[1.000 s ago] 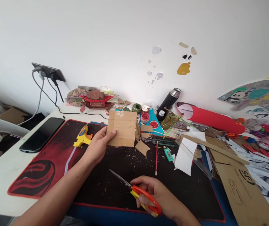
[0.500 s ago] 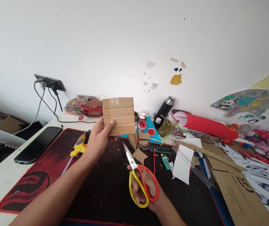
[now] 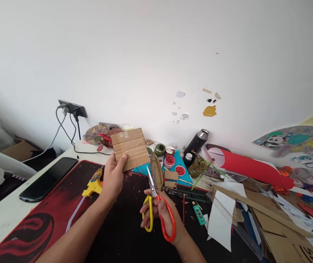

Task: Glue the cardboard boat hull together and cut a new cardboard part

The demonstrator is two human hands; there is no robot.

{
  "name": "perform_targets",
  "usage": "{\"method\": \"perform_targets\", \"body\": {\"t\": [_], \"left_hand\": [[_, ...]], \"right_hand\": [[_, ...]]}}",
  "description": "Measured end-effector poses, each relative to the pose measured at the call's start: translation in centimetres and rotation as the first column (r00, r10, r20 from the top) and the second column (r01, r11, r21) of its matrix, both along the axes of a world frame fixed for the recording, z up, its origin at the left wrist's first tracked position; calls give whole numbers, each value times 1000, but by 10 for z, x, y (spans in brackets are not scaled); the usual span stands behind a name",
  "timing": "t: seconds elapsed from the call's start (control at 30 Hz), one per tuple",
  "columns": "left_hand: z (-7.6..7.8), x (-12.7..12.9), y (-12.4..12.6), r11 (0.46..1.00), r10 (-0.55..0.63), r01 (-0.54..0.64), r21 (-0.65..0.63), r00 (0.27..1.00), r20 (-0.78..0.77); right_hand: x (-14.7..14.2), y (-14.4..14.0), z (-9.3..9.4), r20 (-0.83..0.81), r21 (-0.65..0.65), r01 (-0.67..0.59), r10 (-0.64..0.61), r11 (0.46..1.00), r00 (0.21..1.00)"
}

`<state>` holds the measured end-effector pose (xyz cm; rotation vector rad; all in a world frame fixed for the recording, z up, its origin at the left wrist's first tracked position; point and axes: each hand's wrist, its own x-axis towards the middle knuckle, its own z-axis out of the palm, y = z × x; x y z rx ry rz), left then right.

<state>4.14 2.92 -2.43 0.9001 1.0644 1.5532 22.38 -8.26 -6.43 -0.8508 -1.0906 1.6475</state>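
Observation:
My left hand [image 3: 115,173] pinches the lower left edge of a squarish piece of brown cardboard [image 3: 131,149], thumb on the face towards me. The cardboard is held up, tilted, with pale printed letters at its top left. In my right hand [image 3: 163,210] is a pair of scissors [image 3: 153,190] with one yellow and one red handle loop. Their blades look nearly closed and point up, the tip close to the cardboard's lower right corner. Behind the cardboard's right edge stands a boat-shaped cardboard piece [image 3: 156,170], partly hidden.
A yellow glue gun [image 3: 94,184] lies on the black and red mat [image 3: 36,223], beside a phone [image 3: 48,179]. Paint pots [image 3: 169,161], a black flask [image 3: 197,141] and a jar with brushes [image 3: 197,167] stand at the back. Paper and cardboard scraps [image 3: 277,226] crowd the right.
My left hand has lowered and tilted the cardboard. My right hand has turned the scissors and brought them nearer, the handle loops now wider apart. The view has tipped upward.

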Motion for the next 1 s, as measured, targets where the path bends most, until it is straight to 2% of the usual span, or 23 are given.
{"method": "perform_targets", "body": {"t": [0.17, 0.43, 1.0], "left_hand": [[-6, 2, -1, 1000, -23, 22, -16, 999, -26], [-7, 8, -10, 995, -86, 82, -51, 993, -76], [0, 26, -32, 990, -140, 132, -58, 977, -158]], "right_hand": [[-5, -1, -9, 112, -19, 35, -33, 999, 993], [-3, -11, -18, 239, 8, 72, -72, 997, 968], [1, -16, -15, 259, 24, 155, -156, 988, 953]]}}
